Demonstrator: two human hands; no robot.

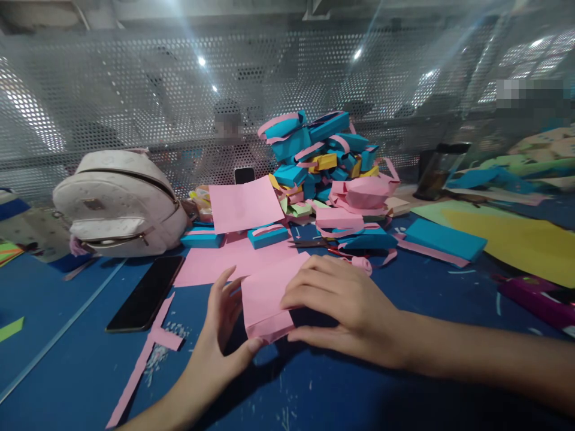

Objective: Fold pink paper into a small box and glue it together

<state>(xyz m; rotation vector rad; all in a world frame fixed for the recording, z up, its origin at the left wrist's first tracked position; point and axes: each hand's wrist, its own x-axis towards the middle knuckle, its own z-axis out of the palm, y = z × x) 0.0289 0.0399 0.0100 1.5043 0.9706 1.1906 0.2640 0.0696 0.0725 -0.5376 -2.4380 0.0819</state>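
A folded pink paper box (267, 299) is held just above the blue table, its near side showing a folded edge. My left hand (227, 323) curves around its left side, thumb at the near lower edge and fingers behind, partly hidden. Over the right side lies my right hand (335, 293), fingers bent on the top face and thumb against the near right corner. Behind the box, pink sheets (202, 266) lie on the table. Scissors (314, 244) and a small roll of pink paper (362, 265) are just beyond my right hand.
A heap of blue, yellow and pink paper boxes (309, 155) rises at the back. To the left are a white backpack (121, 203), a black phone (146, 293) and pink strips (139, 365). Yellow sheets (516, 239), a tumbler (440, 173) and a purple pouch (534, 299) are right.
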